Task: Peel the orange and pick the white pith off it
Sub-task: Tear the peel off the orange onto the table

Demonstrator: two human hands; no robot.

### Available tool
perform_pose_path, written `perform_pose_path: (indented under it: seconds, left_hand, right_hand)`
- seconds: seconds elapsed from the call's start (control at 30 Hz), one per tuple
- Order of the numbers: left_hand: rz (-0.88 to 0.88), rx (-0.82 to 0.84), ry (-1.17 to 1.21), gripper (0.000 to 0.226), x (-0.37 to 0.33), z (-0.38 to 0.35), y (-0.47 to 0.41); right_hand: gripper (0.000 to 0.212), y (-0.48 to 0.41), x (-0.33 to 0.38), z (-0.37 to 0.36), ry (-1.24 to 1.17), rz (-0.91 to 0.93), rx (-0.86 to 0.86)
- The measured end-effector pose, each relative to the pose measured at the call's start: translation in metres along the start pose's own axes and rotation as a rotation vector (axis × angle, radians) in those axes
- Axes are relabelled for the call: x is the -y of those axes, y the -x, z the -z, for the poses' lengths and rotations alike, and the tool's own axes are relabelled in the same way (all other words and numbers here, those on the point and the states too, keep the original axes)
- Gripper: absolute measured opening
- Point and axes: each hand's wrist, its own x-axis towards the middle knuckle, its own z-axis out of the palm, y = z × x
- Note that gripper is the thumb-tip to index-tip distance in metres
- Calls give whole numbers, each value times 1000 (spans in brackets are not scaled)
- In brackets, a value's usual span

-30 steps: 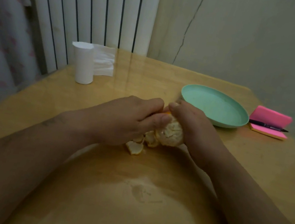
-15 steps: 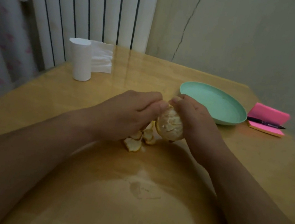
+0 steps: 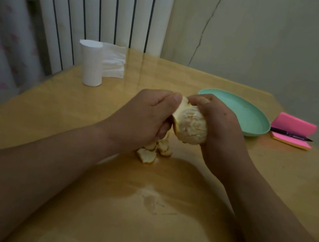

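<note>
Lifted slightly, left of the round mint-green plastic plate point(image 3: 260, 125): right hand point(image 3: 223, 128) grips the pale, mostly peeled orange point(image 3: 191, 126); left hand point(image 3: 144, 116) pinches a peel flap point(image 3: 180, 108), probably tearing it away next.

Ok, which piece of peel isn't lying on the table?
The strip the left hand pinches, against the orange in the right hand; the other scraps lie on the table.

The left forearm point(image 3: 40, 163) and right forearm point(image 3: 265, 214) are bare right to the frame's lower edge, broad and rounded. The left hand point(image 3: 144, 116) and right hand point(image 3: 221, 127) are bare as well, with thick, short fingers. The left thumbnail point(image 3: 178, 98) is cut short; dim light hides finer detail.
</note>
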Motion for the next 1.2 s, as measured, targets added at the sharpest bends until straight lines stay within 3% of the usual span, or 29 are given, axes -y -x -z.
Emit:
perform_pose_path:
  seconds: [0.23,0.43,0.5,0.57,0.7,0.77,0.93,1.0,1.2]
  left_hand:
    - [164,-189,319,43,-9,-15,3]
    - [351,-398,765,32,-20,-29,2]
    - [374,-512,887,28,-21,-13,-4]
    - [326,-505,676,31,-22,14,-8]
    - [155,-54,-454,56,-20,36,-7]
    - [120,78,-729,53,-16,35,-6]
    - [69,210,-847,16,-9,36,-7]
    - [-4,241,-813,22,-7,34,-7]
    - [53,247,-658,38,-6,30,-8]
  right_hand:
    - [27,-3,-4,-9,-157,16,-142]
    - [23,-4,-4,-15,-146,21,-270]
    - [24,-5,-1,-10,-245,-25,-331]
    - [22,-7,2,-3,-395,-152,-385]
    - [26,-9,-3,3,-459,-305,-334]
    - [30,-10,-7,2,-463,-323,-298]
    - [36,-9,-10,-2,-411,-388,-217]
    - [38,-8,-9,-4,-386,-400,-169]
    - [47,-5,-10,-12,-388,-352,-14]
